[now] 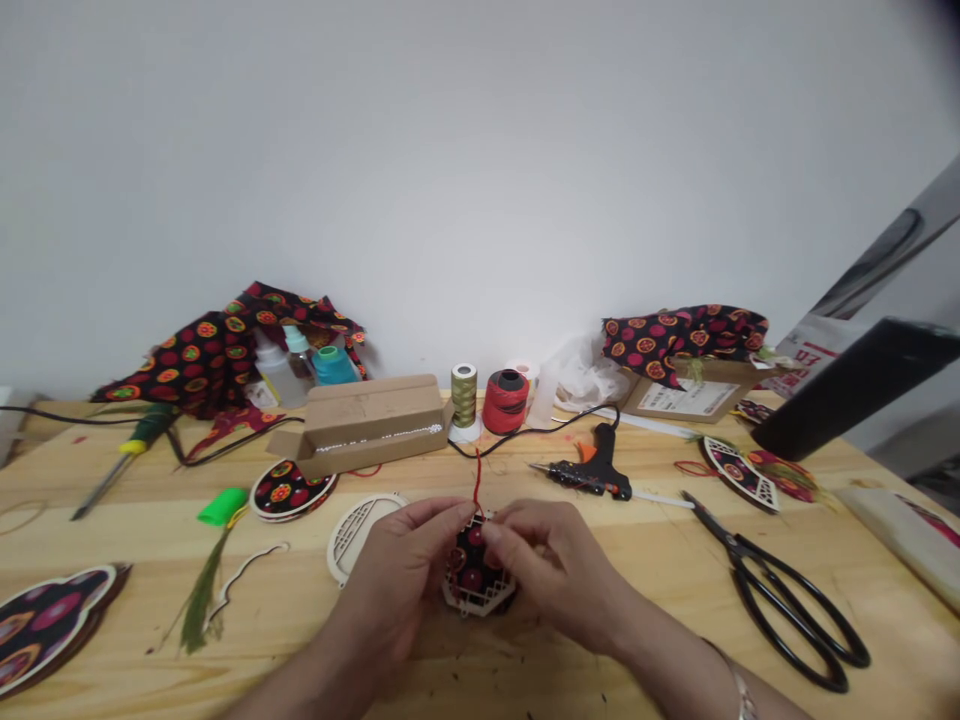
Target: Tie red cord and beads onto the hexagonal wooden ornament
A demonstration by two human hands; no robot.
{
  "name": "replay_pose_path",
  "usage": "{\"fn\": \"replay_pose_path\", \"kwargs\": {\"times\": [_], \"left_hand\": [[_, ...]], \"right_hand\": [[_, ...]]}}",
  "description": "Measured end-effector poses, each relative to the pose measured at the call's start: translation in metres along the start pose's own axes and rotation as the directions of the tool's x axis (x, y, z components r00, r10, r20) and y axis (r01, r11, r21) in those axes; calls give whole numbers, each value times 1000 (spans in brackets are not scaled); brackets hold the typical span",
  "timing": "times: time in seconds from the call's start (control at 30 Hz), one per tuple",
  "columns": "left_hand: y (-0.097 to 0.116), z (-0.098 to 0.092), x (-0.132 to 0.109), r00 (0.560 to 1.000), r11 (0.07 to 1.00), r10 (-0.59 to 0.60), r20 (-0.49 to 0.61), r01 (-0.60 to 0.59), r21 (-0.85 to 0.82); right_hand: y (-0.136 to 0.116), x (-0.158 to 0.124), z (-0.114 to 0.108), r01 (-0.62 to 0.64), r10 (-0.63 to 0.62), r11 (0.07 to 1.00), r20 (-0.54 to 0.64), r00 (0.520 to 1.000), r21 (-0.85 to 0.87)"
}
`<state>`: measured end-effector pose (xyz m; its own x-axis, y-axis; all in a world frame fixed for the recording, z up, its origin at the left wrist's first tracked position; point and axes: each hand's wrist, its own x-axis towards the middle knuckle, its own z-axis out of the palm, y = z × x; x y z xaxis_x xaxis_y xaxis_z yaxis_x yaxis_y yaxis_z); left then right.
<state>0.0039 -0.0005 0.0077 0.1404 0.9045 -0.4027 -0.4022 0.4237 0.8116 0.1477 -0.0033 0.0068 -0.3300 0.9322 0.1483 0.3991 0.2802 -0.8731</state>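
Between my hands is an octagonal ornament [474,580] with a pale wooden lattice frame over dark floral fabric. My left hand [409,555] is closed on its upper left edge. At the upper right edge, my right hand [551,560] pinches with thumb and fingertips; whether it holds the frame or the cord there is hard to make out. A red cord [478,485] rises from the ornament's top toward the spools. Beside my left hand lies a round pale wooden frame [346,530], partly covered by that hand.
A black glue gun [596,470] and black-handled scissors [787,600] lie to the right. Red thread [504,405] and olive thread [464,400] spools stand behind, near an open cardboard box [375,425]. To the left are a screwdriver [124,455], a green tassel [202,590] and a fabric-covered piece [52,620].
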Motion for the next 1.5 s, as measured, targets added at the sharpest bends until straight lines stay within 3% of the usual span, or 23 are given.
{"fn": "replay_pose_path", "kwargs": {"times": [0.1, 0.17, 0.23, 0.33, 0.43, 0.53, 0.73, 1.0, 1.13, 1.37, 1.5], "left_hand": [[0, 1, -2, 1000, 1000, 8, 12, -8, 16], [-1, 1, -3, 1000, 1000, 8, 29, -8, 22], [-3, 1, -4, 999, 999, -3, 40, 1, 32], [-4, 0, -5, 1000, 997, 11, 27, -13, 80], [-5, -1, -6, 997, 988, 59, 52, -66, 138], [-5, 0, -5, 995, 983, 64, 82, -77, 169], [-9, -4, -3, 998, 971, 57, 27, -62, 231], [-4, -1, -5, 993, 956, 81, 86, -102, 274], [2, 2, -6, 997, 977, 45, 66, -58, 207], [-2, -3, -2, 997, 952, 39, 61, -56, 300], [-2, -3, -2, 997, 960, 56, 48, -67, 274]], "right_hand": [[3, 6, -4, 61, -63, 998, -243, 968, -17], [6, 9, -4, 55, -25, 994, -292, 956, 97], [8, 12, -3, 5, 68, 962, -256, 964, 274], [8, 13, 0, -126, 226, 843, -133, 965, 523], [6, 12, 4, -272, 334, 720, 24, 942, 639], [4, 11, 6, -342, 385, 695, 74, 920, 633], [4, 11, 8, -316, 429, 726, -45, 902, 610], [5, 11, 3, -290, 361, 788, -27, 932, 543], [5, 14, -3, -243, 323, 833, -81, 943, 497], [4, 14, -7, -235, 315, 874, -127, 940, 425], [4, 14, -8, -237, 311, 881, -124, 942, 410]]}}
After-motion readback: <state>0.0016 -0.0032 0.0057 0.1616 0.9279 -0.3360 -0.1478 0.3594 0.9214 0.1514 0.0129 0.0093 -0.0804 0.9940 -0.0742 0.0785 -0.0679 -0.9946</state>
